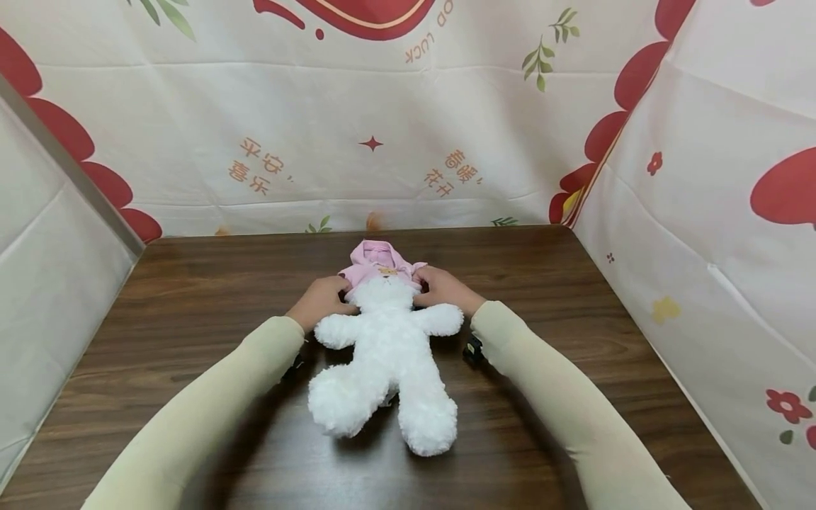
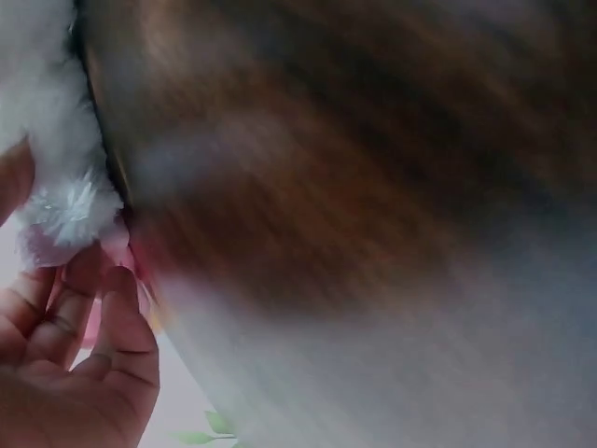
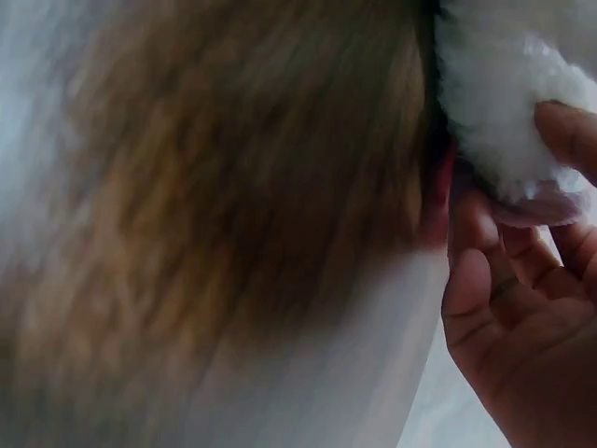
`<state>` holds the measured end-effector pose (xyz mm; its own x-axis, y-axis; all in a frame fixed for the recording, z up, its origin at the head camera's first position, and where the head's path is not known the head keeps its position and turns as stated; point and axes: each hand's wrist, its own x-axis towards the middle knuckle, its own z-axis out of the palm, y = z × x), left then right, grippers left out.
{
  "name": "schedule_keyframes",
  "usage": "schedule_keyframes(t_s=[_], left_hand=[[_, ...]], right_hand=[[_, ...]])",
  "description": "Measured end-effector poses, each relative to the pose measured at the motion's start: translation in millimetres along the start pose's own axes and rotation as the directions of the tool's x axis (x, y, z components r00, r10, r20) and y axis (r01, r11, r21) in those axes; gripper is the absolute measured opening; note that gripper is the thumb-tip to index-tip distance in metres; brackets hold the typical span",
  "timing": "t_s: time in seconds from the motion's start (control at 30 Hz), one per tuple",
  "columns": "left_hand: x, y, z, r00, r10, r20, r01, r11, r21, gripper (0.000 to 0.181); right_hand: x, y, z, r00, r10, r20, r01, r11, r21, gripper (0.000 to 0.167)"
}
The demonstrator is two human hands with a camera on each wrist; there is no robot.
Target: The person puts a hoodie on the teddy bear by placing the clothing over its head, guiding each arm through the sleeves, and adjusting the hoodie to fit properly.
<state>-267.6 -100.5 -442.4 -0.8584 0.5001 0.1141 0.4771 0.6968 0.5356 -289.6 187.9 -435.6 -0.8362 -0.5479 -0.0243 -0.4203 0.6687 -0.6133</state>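
A white plush toy [image 1: 392, 347] lies on its back, legs toward the person, with a pink cloth garment [image 1: 366, 269] over the top of its head. At the head's left side my left hand [image 1: 324, 301] grips the cloth edge with curled fingers; in the left wrist view that hand [image 2: 79, 355] has its thumb on the white fur [image 2: 65, 159]. My right hand [image 1: 446, 290] grips the cloth on the other side. The right wrist view shows this hand [image 3: 532, 317] with fingers curled at the cloth [image 3: 536, 207] and the thumb against the fur [image 3: 504, 103].
The dark wooden table [image 1: 210, 283] runs back to a printed white curtain [image 1: 357, 99]. More white cloth hangs at the right side [image 1: 720, 212], and a pale panel [image 1: 44, 269] stands on the left. Dark devices are strapped at both wrists.
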Motion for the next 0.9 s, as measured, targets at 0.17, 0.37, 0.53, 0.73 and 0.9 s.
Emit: schedule_keyframes(t_s=[0.17,0.37,0.53,0.73,0.9], left_hand=[[-0.3,7.1,1.2,0.997,-0.005,-0.071,0.005,1.0,0.009,0.028],[-1.2,15.6,1.0,0.994,-0.033,-0.106,0.038,0.998,0.045,0.032],[-1.7,20.6,-1.8,0.995,-0.019,-0.098,0.022,0.999,0.037,0.033],[-4.1,19.2,-12.7,1.0,0.011,0.023,-0.012,0.998,0.067,0.021],[-5.8,23.7,-26.5,0.997,-0.03,0.071,0.026,0.998,0.059,0.036]], right_hand=[[2.6,-1,5,0.998,-0.007,-0.062,0.004,0.999,-0.051,0.024],[1.1,-6,10,0.993,0.022,-0.113,-0.029,0.998,-0.053,0.033],[1.3,-10,9,0.992,0.005,-0.127,-0.013,0.998,-0.065,0.037],[-1.2,-14,-5,0.995,-0.086,-0.041,0.079,0.985,-0.152,0.023],[-7.9,-25,-22,0.997,-0.051,0.054,0.057,0.992,-0.111,0.01]])
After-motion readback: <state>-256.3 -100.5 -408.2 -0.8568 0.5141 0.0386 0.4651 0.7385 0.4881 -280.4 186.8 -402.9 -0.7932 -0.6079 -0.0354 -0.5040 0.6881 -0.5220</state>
